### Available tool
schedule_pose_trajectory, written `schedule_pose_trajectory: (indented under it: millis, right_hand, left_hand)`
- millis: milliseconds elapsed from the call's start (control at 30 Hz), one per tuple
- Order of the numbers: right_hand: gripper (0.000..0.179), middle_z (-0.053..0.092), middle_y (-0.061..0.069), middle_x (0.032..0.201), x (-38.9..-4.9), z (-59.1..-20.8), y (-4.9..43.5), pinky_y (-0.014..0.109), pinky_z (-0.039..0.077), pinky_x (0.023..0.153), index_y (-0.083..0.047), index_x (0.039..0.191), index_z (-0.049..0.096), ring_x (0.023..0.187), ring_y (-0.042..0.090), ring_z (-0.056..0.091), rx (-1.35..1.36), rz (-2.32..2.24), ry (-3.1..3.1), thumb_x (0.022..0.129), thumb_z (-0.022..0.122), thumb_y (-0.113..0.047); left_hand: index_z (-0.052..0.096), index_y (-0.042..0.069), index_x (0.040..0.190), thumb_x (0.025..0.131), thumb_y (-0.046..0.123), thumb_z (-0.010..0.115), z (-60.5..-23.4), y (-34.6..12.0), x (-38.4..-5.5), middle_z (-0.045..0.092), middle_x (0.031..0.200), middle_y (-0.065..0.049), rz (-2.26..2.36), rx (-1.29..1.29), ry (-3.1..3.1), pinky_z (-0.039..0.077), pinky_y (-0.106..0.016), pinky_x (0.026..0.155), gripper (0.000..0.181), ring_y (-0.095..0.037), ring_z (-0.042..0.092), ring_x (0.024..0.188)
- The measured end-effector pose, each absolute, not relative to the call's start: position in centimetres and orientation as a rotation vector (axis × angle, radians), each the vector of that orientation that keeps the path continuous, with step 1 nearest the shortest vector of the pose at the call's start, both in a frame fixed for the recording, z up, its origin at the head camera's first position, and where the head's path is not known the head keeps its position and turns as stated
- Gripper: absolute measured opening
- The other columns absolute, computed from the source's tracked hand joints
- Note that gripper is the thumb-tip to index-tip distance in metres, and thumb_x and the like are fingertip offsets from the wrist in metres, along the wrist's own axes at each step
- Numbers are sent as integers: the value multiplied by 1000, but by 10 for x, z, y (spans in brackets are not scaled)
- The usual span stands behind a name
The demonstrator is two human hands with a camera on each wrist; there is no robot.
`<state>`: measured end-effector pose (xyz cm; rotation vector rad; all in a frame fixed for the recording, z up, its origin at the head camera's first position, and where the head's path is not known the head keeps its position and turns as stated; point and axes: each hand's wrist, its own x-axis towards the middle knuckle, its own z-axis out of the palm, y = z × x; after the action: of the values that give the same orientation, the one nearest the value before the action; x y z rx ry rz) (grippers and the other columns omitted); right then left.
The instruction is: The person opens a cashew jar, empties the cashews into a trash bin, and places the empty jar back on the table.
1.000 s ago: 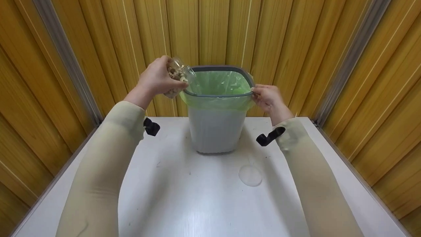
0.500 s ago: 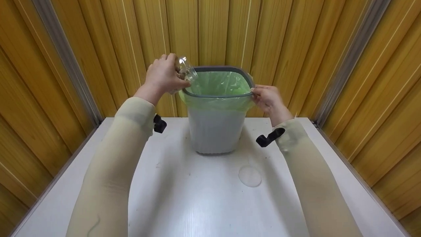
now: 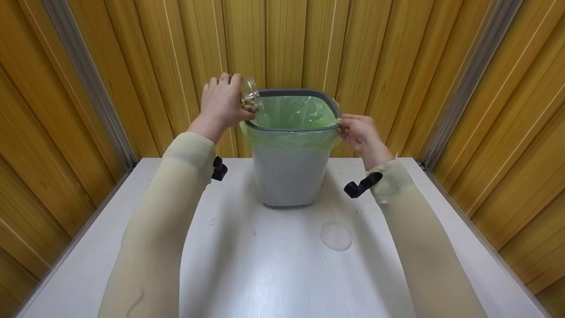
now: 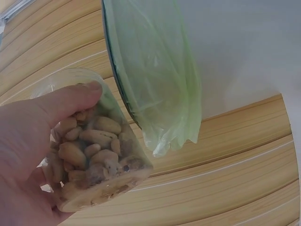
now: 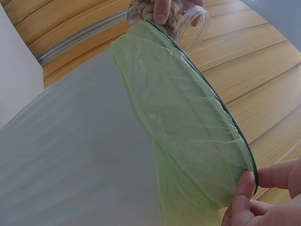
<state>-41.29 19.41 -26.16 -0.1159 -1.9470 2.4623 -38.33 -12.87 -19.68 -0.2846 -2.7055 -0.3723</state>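
My left hand (image 3: 220,99) grips a clear jar (image 3: 252,92), tilted with its mouth over the left rim of a trash bin. Tan, peanut-like pieces (image 4: 99,137) fill much of the jar in the left wrist view. The grey bin (image 3: 289,174) stands upright, lined with a thin green bag (image 3: 291,140) folded over its dark rim (image 3: 291,92). At the rim's right corner, my right hand (image 3: 359,132) pinches rim and bag between thumb and fingers. What lies at the bin's bottom is hidden.
A round translucent lid (image 3: 335,236) lies on the white table (image 3: 273,269), right of centre and nearer than the bin. Small specks dot the tabletop. Wood-patterned panels (image 3: 284,48) wall the back and both sides. A black mount sits on each wrist.
My left hand has shifted right with the jar and tipped it further over the bin's rim. My right hand, the bin and the lid stay in place.
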Motion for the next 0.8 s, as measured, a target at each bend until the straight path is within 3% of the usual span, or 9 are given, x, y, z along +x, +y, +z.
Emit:
schedule_pose_trajectory:
  millis: [633, 800]
  right_hand:
    - [44, 59, 1, 87, -412, -261, 195, 17, 52, 69, 10, 145, 48, 79, 10, 54, -119, 2491, -1926, 102, 52, 3]
    - [36, 59, 1, 86, -411, -261, 196, 17, 53, 69, 9, 137, 55, 80, 11, 54, -120, 2484, -1926, 102, 54, 3]
  left_hand:
    - [35, 7, 149, 86, 38, 82, -202, -118, -390, 43, 150, -23, -21, -331, -2691, 30, -55, 118, 85, -44, 40, 135]
    - [36, 7, 148, 87, 36, 81, -203, -115, -391, 45, 147, -24, 57, -349, -2659, 30, -55, 119, 82, -45, 40, 136]
